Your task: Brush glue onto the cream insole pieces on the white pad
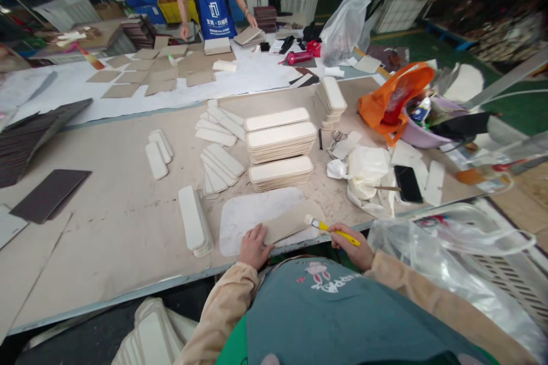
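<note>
1. My left hand [256,246] lies palm down, fingers loosely spread, on the left end of a tan strip [291,222] at the near edge of the table [124,211]; it grips nothing.
2. My right hand [354,247] is closed around the yellow handle of a brush [336,231], whose pale bristles point left, over the strip's right part.
3. Under the strip I see a white sheet [240,214]. Left of it stands a pile of pale rounded pieces [192,215].
4. Beyond the sheet are three larger stacks [280,168], with fanned pieces [220,166] to their left. To the right lie a black phone [408,183] and, farther in, scissors [337,139].
5. Past them, at right, sits an orange bag [396,102].
6. Farthest, a person [214,3] in a blue apron stands behind brown sheets [160,73].
</note>
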A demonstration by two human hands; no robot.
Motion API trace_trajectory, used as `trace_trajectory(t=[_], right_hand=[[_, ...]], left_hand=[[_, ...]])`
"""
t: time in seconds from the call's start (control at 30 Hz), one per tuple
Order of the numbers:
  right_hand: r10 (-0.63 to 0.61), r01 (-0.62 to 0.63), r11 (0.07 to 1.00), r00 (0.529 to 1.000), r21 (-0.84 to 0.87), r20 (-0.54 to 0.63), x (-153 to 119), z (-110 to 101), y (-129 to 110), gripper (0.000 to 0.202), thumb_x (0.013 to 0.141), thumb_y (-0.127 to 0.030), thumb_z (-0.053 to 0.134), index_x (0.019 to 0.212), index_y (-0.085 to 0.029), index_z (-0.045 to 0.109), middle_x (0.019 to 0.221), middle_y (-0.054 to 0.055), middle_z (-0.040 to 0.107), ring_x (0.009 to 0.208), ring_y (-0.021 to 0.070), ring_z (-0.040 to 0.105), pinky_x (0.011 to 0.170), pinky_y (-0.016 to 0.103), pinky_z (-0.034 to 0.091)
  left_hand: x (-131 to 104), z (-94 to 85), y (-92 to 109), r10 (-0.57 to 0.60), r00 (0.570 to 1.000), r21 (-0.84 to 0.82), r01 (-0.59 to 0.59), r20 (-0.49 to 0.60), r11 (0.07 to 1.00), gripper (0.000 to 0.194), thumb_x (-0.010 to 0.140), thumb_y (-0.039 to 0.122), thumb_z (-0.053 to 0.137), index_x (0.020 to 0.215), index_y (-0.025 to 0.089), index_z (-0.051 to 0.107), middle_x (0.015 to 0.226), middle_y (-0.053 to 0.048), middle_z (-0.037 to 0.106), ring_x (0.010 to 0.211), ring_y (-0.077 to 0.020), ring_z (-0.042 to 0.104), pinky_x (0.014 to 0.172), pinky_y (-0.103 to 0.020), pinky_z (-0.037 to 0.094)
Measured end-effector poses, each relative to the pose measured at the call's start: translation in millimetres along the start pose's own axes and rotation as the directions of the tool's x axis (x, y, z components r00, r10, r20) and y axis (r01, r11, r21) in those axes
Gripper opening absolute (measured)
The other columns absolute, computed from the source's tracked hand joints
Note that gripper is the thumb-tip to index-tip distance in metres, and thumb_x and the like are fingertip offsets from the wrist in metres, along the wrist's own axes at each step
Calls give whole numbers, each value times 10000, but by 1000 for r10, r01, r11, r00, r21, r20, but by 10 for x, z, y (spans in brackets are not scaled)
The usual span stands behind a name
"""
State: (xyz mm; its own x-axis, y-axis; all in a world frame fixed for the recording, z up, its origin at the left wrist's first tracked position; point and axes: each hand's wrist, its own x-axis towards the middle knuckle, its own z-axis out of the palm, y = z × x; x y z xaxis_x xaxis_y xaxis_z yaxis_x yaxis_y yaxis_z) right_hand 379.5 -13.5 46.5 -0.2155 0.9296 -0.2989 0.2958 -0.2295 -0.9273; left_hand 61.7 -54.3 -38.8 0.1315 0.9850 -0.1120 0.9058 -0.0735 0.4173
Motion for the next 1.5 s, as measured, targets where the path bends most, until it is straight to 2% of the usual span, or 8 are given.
trace_trajectory(t=[0.2,0.37,0.53,0.63,0.77,1.2,1.37,1.5], right_hand=[[-16,16,1000,970,-6,-242,-80,-171,248,273,819,-461,536,970,-237,567,713,31,618,602,180,590,625,320,534],[-70,55,996,970,-71,-232,-98,-218,395,250,839,-450,516,985,-253,568,747,36,632,624,184,608,651,332,543],[-77,51,994,956,-100,-284,-99,-228,439,243,844,-445,499,983,-261,575,773,38,655,633,187,620,671,361,546],[-36,12,997,954,-81,-299,-122,-250,438,258,841,-464,500,971,-252,567,783,47,662,634,195,622,677,398,549],[-15,-7,997,954,-71,-298,-176,-299,460,304,834,-502,496,968,-236,554,788,59,660,639,201,623,679,395,551],[-27,2,997,942,-74,-335,-220,-392,541,330,828,-519,484,969,-229,555,781,43,660,637,181,633,677,346,553],[-49,25,997,944,-80,-327,-205,-396,521,335,836,-521,481,973,-222,551,771,36,655,637,175,630,678,336,554],[-42,20,997,948,-71,-315,-201,-385,493,327,829,-523,495,962,-230,556,773,34,654,631,179,629,668,337,554]], left_hand=[[40,-32,-65,126,992,129,-127,17,983,409,839,430,481,1169,208,577,1317,-130,492,1067,-260,514,918,-424,428],[102,-134,-52,163,985,187,-172,63,967,401,838,415,473,1156,196,580,1263,-148,519,1086,-265,513,938,-425,409],[196,-244,79,83,990,197,-104,113,975,723,679,489,627,1295,162,436,1368,-148,429,1260,-325,360,1047,-479,278],[300,-211,173,49,981,193,-86,185,977,814,678,482,620,1365,151,337,1437,-150,346,1318,-342,277,1074,-495,217],[434,-140,262,66,959,155,-112,276,982,750,712,414,585,1357,114,346,1371,-167,427,1256,-312,374,1053,-448,276],[529,-213,126,215,940,41,-234,266,971,576,812,416,471,1287,92,448,1259,-174,524,1162,-256,483,1015,-392,384],[608,-239,138,165,947,38,-182,276,982,418,905,330,305,1230,157,504,1177,-109,606,1103,-193,540,983,-336,409],[670,-281,96,106,950,43,-124,295,991,366,924,343,291,1156,199,535,1107,-70,646,1038,-164,581,924,-288,425]])
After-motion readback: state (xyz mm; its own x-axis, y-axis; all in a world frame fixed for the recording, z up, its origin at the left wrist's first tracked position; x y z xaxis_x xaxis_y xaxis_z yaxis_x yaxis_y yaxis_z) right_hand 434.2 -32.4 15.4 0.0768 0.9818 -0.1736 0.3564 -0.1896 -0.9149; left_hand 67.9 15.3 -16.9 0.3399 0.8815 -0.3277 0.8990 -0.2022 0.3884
